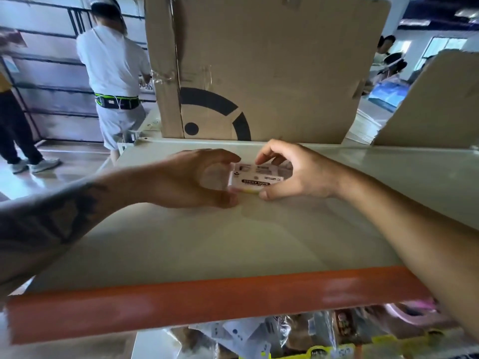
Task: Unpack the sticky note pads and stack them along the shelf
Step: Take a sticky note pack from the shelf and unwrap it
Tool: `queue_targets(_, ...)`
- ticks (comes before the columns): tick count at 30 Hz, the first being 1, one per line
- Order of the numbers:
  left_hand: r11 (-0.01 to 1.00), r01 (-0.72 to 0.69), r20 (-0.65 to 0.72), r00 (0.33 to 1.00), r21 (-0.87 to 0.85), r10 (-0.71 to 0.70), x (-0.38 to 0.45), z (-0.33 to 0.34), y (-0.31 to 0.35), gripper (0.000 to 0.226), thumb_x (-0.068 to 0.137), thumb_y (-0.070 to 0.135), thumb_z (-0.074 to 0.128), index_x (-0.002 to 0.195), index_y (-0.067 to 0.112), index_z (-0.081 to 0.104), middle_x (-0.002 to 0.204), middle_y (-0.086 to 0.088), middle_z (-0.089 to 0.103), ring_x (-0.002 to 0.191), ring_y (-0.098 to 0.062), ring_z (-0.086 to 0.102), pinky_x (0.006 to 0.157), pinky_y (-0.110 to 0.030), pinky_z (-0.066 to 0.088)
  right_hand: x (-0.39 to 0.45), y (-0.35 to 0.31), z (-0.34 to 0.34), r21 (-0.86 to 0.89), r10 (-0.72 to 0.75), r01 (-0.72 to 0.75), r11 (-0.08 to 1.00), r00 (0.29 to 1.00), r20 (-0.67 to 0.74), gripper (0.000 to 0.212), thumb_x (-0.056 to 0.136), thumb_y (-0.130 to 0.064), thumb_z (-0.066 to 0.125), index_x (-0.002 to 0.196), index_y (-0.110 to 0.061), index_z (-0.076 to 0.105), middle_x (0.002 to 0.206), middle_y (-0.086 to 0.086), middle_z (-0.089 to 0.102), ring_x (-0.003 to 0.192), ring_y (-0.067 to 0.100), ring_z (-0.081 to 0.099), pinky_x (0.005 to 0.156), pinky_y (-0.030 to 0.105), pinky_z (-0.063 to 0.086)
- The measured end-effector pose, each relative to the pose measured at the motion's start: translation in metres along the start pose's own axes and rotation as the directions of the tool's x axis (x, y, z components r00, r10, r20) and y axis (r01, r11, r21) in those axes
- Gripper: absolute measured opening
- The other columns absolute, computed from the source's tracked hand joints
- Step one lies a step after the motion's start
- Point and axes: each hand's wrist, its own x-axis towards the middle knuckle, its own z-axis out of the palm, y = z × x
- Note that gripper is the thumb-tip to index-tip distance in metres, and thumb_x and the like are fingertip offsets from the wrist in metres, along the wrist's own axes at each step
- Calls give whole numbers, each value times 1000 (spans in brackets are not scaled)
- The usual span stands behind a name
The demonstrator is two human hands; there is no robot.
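A small pack of sticky note pads (259, 176), white with a black "STICKY NOTE" label, lies on the pale shelf board (207, 244) near its middle back. My left hand (197, 177) grips its left end between curled fingers and thumb. From the other side my right hand (290, 172) pinches the right end, fingers over the top edge and thumb at the near edge. Both forearms reach in over the shelf's orange front rail (207, 304).
A large open cardboard box (259, 68) stands at the shelf's back, with another flap (435, 99) to its right. A person in white stands at the left, beside more shelving. Wrapped goods fill the lower shelf (285, 335).
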Motion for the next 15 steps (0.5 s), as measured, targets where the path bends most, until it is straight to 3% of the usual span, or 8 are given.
queue_targets(2,1000,-1,24,1000,-6,1,1,1,-7,86,70,72,74,146,41,46,138,24,55,123,-1,52,105,-25,43,1,1,-1,-3,-27,27,1000,999,-31,49,61,-42,86,104,-32,65,104,-5,69,89,13,64,78,32,50)
queue_targets(4,998,-33,13,999,-50,33,0,3,-11,91,64,78,71,143,40,49,137,25,57,125,2,53,109,-26,42,3,1,1,19,-52,53,998,997,-57,42,60,-44,86,97,-31,69,95,-5,70,83,14,63,74,32,48)
queue_targets(6,993,-78,-33,997,-89,75,-1,4,-13,77,69,65,82,136,37,58,130,23,61,121,6,55,103,-14,42,7,1,3,63,-84,90,994,993,-85,42,60,-51,84,94,-30,72,98,1,73,87,24,65,75,39,51)
queue_targets(8,984,-147,-114,984,-97,136,-1,4,-16,52,76,47,86,123,35,66,123,20,66,117,3,58,100,-14,43,9,-1,4,153,-104,121,981,988,-111,42,62,-54,80,93,-27,75,102,11,73,84,30,64,73,44,48)
queue_targets(10,969,-207,-205,962,-132,177,0,4,-19,33,81,38,82,111,30,72,112,16,71,109,-2,64,95,-19,47,10,-3,5,246,-120,149,958,984,-128,42,69,-53,77,91,-17,76,93,14,73,78,24,57,72,39,41)
queue_targets(12,950,-241,-302,937,-197,175,0,4,-20,17,88,28,80,102,21,76,98,12,75,96,-2,69,86,-13,46,12,-4,6,300,-125,166,939,980,-153,45,77,-53,72,87,-9,75,80,12,64,75,21,55,72,39,42)
queue_targets(15,941,-223,-372,921,-253,118,-1,4,-17,14,92,24,72,99,13,77,94,4,78,93,-7,72,80,-7,47,13,-5,8,341,-133,206,917,965,-227,49,84,-52,70,91,-4,72,77,12,64,74,18,61,70,39,51)
